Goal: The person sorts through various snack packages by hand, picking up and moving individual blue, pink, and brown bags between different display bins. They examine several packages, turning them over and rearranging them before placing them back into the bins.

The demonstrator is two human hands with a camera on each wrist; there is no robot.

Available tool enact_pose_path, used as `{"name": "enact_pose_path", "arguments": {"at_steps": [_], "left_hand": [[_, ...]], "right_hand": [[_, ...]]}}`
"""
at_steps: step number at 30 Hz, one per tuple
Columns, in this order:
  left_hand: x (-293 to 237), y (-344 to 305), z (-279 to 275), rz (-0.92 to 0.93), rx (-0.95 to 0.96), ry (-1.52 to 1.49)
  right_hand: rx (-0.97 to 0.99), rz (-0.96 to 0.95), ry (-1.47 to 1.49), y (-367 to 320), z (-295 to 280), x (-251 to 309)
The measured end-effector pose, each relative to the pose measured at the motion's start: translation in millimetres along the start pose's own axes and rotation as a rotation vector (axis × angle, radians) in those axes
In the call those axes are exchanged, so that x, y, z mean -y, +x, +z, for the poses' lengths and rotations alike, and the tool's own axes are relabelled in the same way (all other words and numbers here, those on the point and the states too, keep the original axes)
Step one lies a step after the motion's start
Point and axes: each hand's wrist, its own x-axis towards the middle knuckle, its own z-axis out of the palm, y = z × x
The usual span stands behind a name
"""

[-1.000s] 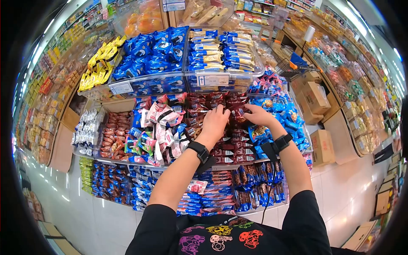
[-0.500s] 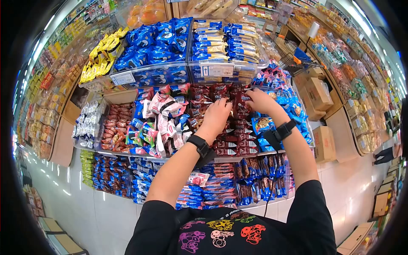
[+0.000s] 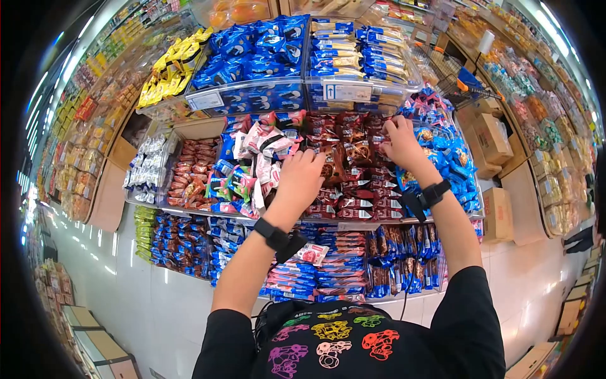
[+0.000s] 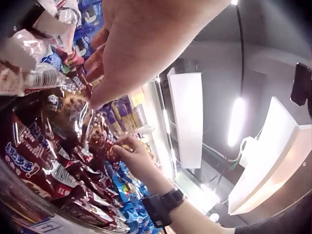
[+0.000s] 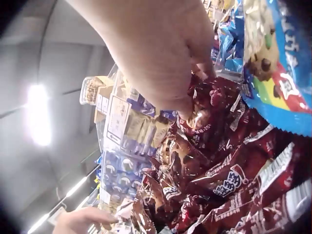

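Note:
My left hand (image 3: 298, 183) lies at the left edge of the maroon packets (image 3: 355, 203), beside the pink and white ones (image 3: 264, 142). Its fingers look relaxed, and in the left wrist view the thumb side of this hand (image 4: 141, 46) touches a brown cookie packet (image 4: 66, 108). At the right edge of the maroon pile, near the blue packets (image 3: 456, 165), is my right hand (image 3: 404, 146). The right wrist view has this hand (image 5: 161, 53) pinching a maroon packet (image 5: 200, 114) between thumb and fingers; part of that packet is hidden.
Clear bins of blue packets (image 3: 255, 54) and cream-coloured bars (image 3: 338, 54) rise behind. Reddish-brown packets (image 3: 191, 165) and silver ones (image 3: 150, 164) lie at left. A lower shelf holds more bars (image 3: 290, 278); cardboard boxes (image 3: 497, 215) stand on the floor at right.
My hands have moved apart: the left one shifted left across the maroon packets, the right one slightly right. More of the maroon pile shows between them. The head view has shifted too.

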Motion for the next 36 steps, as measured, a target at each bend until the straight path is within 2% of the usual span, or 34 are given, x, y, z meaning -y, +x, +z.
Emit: {"name": "enact_pose_path", "arguments": {"at_steps": [2, 3, 4, 5, 6, 9, 13, 16, 18, 21, 25, 26, 28, 29, 31, 32, 34, 36], "left_hand": [[-6, 7, 8, -0.047, 0.033, 0.103], [-6, 9, 15, -0.075, 0.118, 0.101], [-6, 10, 20, -0.077, 0.113, 0.099], [-5, 12, 25, -0.033, 0.08, 0.159], [-5, 13, 27, 0.013, 0.047, 0.22], [-8, 13, 30, 0.09, -0.01, 0.356], [-7, 10, 24, 0.024, -0.057, 0.334], [-3, 8, 33, 0.056, -0.16, 0.335], [-1, 6, 35, 0.06, -0.146, 0.343], [3, -3, 38, 0.083, -0.186, 0.283], [12, -10, 38, 0.008, -0.115, 0.275], [11, -11, 31, 0.009, -0.115, 0.275], [5, -14, 8, -0.02, -0.147, 0.057], [5, -16, -5, -0.022, -0.143, 0.057], [12, -21, -30, -0.006, -0.304, -0.049], [18, -28, -37, -0.017, -0.299, -0.043], [35, -43, -52, -0.118, -0.271, -0.095], [60, -60, -57, -0.156, -0.31, -0.07]], "right_hand": [[-0.126, -0.113, -0.15, 0, -14, 27], [-0.097, -0.18, -0.131, 0, -16, 38], [-0.066, -0.244, -0.11, 0, -17, 46], [0.046, -0.277, -0.1, -1, -12, 49], [0.133, -0.238, -0.135, -4, -3, 51], [0.144, -0.2, -0.119, -1, 13, 48], [0.146, -0.159, -0.208, 0, 16, 56], [0.106, -0.182, -0.231, 4, 10, 60], [0.067, -0.195, -0.216, 4, 8, 60], [0.017, -0.117, -0.103, -2, 7, 50], [0.029, -0.001, 0.12, -6, 9, 41], [0.023, -0.01, 0.115, -9, 13, 38], [0.015, -0.019, 0.109, -9, 9, 39], [-0.049, 0.018, 0.149, -10, -3, 46], [-0.147, 0.052, 0.245, -7, -27, 60], [-0.148, 0.052, 0.367, -6, -33, 69], [0.014, 0.018, 0.539, -6, -42, 102], [0.053, -0.094, 0.577, -9, -12, 118]]}}
